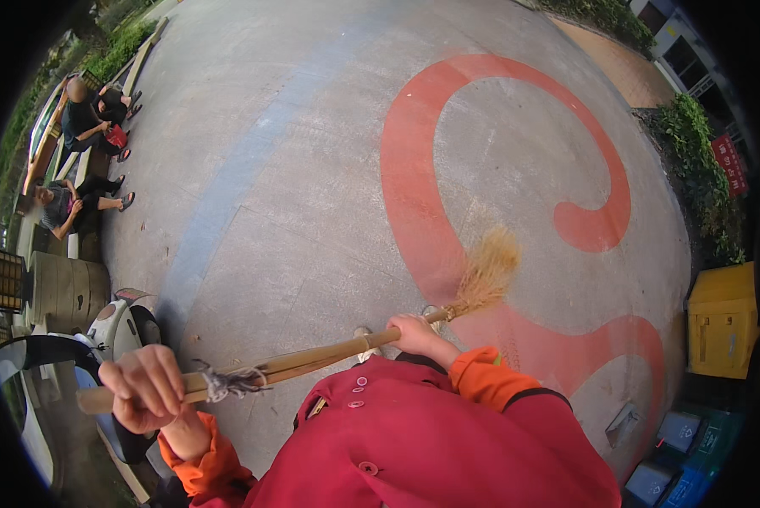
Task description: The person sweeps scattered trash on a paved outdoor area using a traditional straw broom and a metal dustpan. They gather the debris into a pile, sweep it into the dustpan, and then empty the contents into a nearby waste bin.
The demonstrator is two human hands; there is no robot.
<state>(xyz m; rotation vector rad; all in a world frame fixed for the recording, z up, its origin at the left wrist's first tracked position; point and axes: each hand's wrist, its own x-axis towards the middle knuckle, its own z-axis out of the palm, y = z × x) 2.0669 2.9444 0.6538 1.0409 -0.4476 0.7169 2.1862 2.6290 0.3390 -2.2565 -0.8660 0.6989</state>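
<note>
A straw broom with a bamboo handle (329,353) slants across in front of my body. Around the top end of the handle, at lower left, my left hand (146,388) is closed. Just beside it a frayed grey cord (232,383) is knotted around the bamboo. My right hand (415,336) grips the handle lower down, close to the broom head. The straw bristles (491,263) look blurred and lie over the red painted band (418,254) on the pavement. Parts of my shoes (368,343) show beneath the handle.
A parked scooter (116,327) stands close at left, near a round planter (68,286). Several people (81,120) sit on benches beyond. A yellow box (723,320), recycling bins (678,432) and shrubs (691,140) line the right. A dustpan-like object (622,424) lies on the pavement.
</note>
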